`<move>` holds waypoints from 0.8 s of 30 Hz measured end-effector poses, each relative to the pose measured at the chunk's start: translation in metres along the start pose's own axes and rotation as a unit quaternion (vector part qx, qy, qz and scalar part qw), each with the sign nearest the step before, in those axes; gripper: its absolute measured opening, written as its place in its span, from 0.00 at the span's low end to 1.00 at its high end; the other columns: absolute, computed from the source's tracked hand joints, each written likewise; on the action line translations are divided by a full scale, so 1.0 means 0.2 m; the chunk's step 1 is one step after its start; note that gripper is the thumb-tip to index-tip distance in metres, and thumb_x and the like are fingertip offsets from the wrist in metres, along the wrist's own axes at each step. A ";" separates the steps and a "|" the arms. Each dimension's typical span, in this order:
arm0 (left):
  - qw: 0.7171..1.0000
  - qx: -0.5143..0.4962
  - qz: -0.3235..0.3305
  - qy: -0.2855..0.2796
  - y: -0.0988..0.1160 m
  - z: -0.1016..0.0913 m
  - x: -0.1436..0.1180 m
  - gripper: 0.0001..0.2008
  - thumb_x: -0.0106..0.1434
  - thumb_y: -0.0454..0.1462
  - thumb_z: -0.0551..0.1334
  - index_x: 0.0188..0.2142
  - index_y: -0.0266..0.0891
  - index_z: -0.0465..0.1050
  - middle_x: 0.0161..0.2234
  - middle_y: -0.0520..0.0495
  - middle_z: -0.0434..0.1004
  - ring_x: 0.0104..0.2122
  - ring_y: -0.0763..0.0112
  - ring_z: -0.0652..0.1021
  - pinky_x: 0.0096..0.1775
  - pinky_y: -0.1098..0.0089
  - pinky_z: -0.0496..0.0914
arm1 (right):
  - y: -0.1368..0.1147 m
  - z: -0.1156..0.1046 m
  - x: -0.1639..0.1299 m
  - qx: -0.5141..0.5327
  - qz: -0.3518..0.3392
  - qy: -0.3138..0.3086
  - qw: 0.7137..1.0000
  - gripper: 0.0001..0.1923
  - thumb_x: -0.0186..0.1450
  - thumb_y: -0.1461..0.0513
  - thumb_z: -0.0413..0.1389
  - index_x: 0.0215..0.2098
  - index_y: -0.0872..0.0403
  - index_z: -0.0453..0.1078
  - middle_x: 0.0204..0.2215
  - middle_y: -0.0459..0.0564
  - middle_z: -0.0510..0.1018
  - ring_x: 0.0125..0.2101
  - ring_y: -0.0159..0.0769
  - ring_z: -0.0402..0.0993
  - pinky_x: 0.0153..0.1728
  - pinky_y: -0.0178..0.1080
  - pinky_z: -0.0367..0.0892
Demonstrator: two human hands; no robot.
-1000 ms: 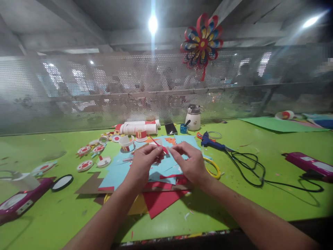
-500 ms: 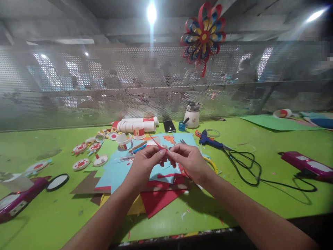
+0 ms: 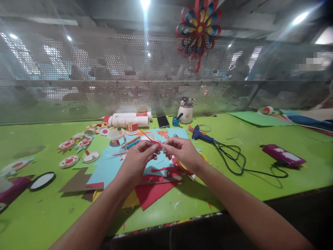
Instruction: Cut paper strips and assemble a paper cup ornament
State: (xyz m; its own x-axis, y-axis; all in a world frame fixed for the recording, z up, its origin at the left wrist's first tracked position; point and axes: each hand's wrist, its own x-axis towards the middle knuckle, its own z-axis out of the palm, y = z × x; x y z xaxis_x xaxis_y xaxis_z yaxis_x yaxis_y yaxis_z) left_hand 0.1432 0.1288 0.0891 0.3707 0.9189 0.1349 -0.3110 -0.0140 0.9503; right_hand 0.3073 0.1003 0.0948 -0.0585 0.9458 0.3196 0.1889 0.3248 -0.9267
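— What have the hands got?

— A red strip [image 3: 152, 140]; the left hand [image 3: 136, 161] and the right hand [image 3: 183, 152] meet above the blue paper [image 3: 109, 166], fingertips pinching the strip between them — one end sticks up and away to the left, thin and slanted.

— And under them?

— A pile of sheets on the green table [image 3: 260, 139]: blue on top, red paper [image 3: 152, 194] poking out toward the near edge, brown paper [image 3: 75, 182] to the left; a ring of tape [image 3: 182, 166] lies just under the right hand.

— Further out?

— White cups [image 3: 127, 121] lying at the back; a glue gun [image 3: 201, 136] to the right, its black cord [image 3: 234, 159] looping toward a purple case [image 3: 283, 155]; red-and-white discs [image 3: 69, 161] on the left.
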 end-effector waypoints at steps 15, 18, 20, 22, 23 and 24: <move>0.995 -0.051 0.025 0.083 0.09 -0.02 0.02 0.10 0.50 0.38 0.69 0.28 0.33 0.73 0.26 0.46 0.78 0.30 0.70 0.78 0.34 0.72 0.70 | 0.18 -0.29 -0.05 -0.567 0.186 -0.067 0.800 0.28 0.52 0.59 0.59 0.51 0.54 0.67 0.38 0.60 0.77 0.38 0.52 0.73 0.33 0.41 0.60; 0.998 -0.025 0.022 0.047 0.16 -0.01 -0.02 0.10 0.50 0.38 0.69 0.26 0.34 0.72 0.26 0.46 0.78 0.29 0.70 0.78 0.32 0.72 0.69 | 0.18 -0.26 -0.05 -0.569 0.194 -0.074 0.796 0.28 0.50 0.61 0.58 0.50 0.54 0.68 0.35 0.58 0.78 0.35 0.50 0.74 0.31 0.39 0.60; 1.000 0.003 0.022 0.020 0.20 0.00 -0.03 0.10 0.50 0.39 0.69 0.26 0.33 0.72 0.26 0.44 0.78 0.28 0.71 0.77 0.31 0.72 0.69 | 0.19 -0.27 -0.04 -0.553 0.200 -0.062 0.806 0.25 0.49 0.62 0.58 0.47 0.55 0.69 0.34 0.57 0.79 0.34 0.49 0.75 0.29 0.38 0.59; 1.000 0.002 0.020 0.011 0.23 0.00 -0.03 0.11 0.50 0.39 0.70 0.25 0.33 0.72 0.26 0.44 0.77 0.27 0.72 0.76 0.31 0.72 0.69 | 0.20 -0.28 -0.03 -0.524 0.210 -0.039 0.824 0.22 0.48 0.62 0.58 0.43 0.55 0.70 0.34 0.57 0.79 0.33 0.47 0.74 0.29 0.38 0.60; 1.000 -0.011 0.019 0.014 0.23 -0.01 -0.03 0.11 0.49 0.38 0.70 0.25 0.33 0.72 0.26 0.44 0.77 0.27 0.72 0.76 0.32 0.72 0.69 | 0.21 -0.29 -0.03 -0.505 0.217 -0.024 0.835 0.21 0.48 0.63 0.58 0.42 0.56 0.70 0.34 0.57 0.79 0.33 0.46 0.74 0.29 0.37 0.60; 0.999 -0.026 0.018 0.019 0.23 -0.01 -0.02 0.11 0.49 0.38 0.70 0.25 0.33 0.72 0.25 0.45 0.77 0.27 0.72 0.76 0.33 0.71 0.69 | 0.22 -0.30 -0.02 -0.482 0.223 -0.008 0.847 0.21 0.48 0.63 0.58 0.41 0.56 0.71 0.35 0.57 0.79 0.33 0.45 0.74 0.29 0.37 0.60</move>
State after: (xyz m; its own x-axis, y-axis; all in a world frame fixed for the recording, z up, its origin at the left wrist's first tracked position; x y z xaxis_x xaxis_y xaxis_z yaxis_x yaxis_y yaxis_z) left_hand 0.1266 0.1255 0.1325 0.3256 0.9323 0.1576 -0.3694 -0.0280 0.9288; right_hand 0.3756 0.1099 0.0643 0.2170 0.9757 -0.0301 0.9085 -0.2131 -0.3595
